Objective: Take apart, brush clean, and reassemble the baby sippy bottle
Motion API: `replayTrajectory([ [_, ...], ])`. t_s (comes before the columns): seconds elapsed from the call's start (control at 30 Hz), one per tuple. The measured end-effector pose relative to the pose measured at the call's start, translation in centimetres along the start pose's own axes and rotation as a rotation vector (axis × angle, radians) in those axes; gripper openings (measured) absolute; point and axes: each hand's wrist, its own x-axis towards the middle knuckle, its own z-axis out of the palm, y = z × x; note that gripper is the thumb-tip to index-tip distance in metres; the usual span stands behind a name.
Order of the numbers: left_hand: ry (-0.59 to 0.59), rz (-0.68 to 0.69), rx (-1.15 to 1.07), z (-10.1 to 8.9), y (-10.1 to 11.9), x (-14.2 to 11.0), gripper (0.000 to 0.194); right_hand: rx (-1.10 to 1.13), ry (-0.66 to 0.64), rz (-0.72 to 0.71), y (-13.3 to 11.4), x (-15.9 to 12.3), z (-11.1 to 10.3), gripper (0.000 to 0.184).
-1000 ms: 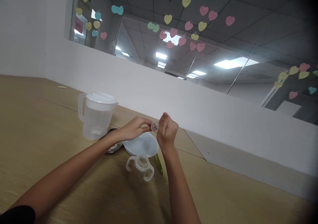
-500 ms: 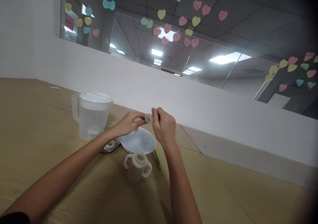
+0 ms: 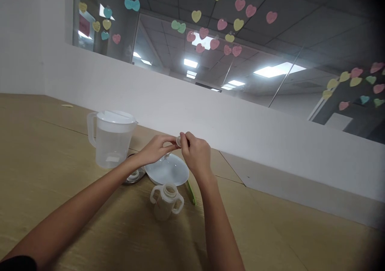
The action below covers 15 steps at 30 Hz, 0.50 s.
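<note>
My left hand (image 3: pixel 159 148) pinches a small, round, translucent bottle nipple (image 3: pixel 178 141) by its rim, above the white basin. My right hand (image 3: pixel 196 150) is closed right against the nipple, its thumb and fingertips partly covering it. What the right fingers grip is hidden. Below the hands, a baby bottle (image 3: pixel 165 206) with two handles stands upright and uncapped on the table. A white basin (image 3: pixel 177 174) lies behind it, with a little clear liquid or shine inside. A green-handled tool (image 3: pixel 190 193) rests against the basin's right side.
A lidded clear pitcher (image 3: pixel 112 144) stands at the left, its handle facing left. Partly behind my left forearm, a metal plate (image 3: pixel 138 178) holds a white ring-shaped piece (image 3: pixel 132 176). A white wall (image 3: pixel 144 90) with a window rises behind the wooden table (image 3: pixel 60 162).
My right hand has shifted slightly left, so its thumb and fingers now cover more of the nipple. The left hand stays nearly still.
</note>
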Motion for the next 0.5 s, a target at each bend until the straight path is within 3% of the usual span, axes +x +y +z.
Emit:
replayTrajectory([
  [0.23, -0.063, 0.017, -0.043, 0.0, 0.2, -0.1, 0.026, 0.135, 0.397, 0.025, 0.0, 0.2, -3.4, 0.040],
  [0.5, -0.066, 0.085, 0.008, 0.2, -0.6, 0.3, 0.024, 0.073, 0.454, -0.032, -0.2, 0.1, -4.8, 0.041],
])
